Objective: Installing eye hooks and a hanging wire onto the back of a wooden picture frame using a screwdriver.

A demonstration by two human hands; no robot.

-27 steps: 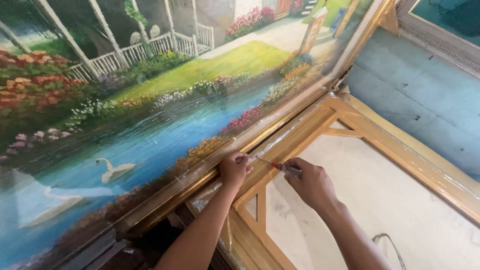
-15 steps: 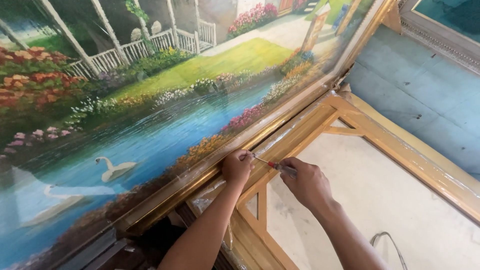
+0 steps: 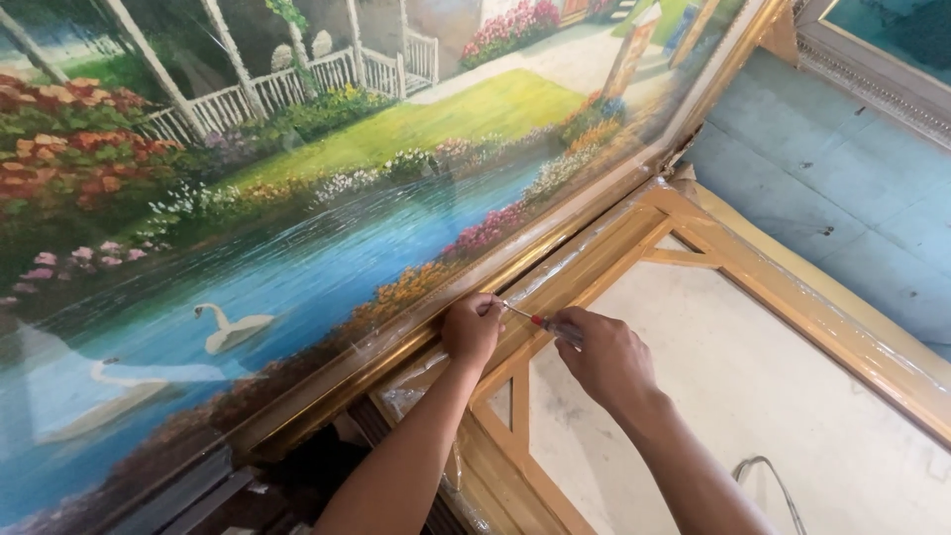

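The right hand (image 3: 606, 359) is closed around a small screwdriver (image 3: 540, 323), of which a red part and a thin metal shaft show; the shaft slants up and to the left, its tip reaching the fingers of the left hand (image 3: 472, 329). The left hand is curled shut and pinches something at that tip, too small to make out, against the wooden frame (image 3: 584, 272) near the middle of the scene. Both hands work in a tight spot: just to the left and far side runs the gilded lower edge of a large framed painting (image 3: 297, 228), which leans over the frame's rail and closes off that side. To the right and near side there is open room, a pale flat backing (image 3: 753, 396) lying inside the frame's rails. The frame is light golden wood with straight bars, short diagonal braces at its corners and a loose skin of clear, wrinkled plastic wrap (image 3: 416, 381) along its left rail. The painting is glossy and shows a blue pond with white swans, flower beds, a lawn and a white fence. On the far right, past the frame's outer rail, lies a blue-grey, scuffed surface (image 3: 822, 188), and beyond it the ornate pale edge of another frame (image 3: 872, 74). A thin grey wire loop (image 3: 768, 476) lies on the backing near the right forearm.
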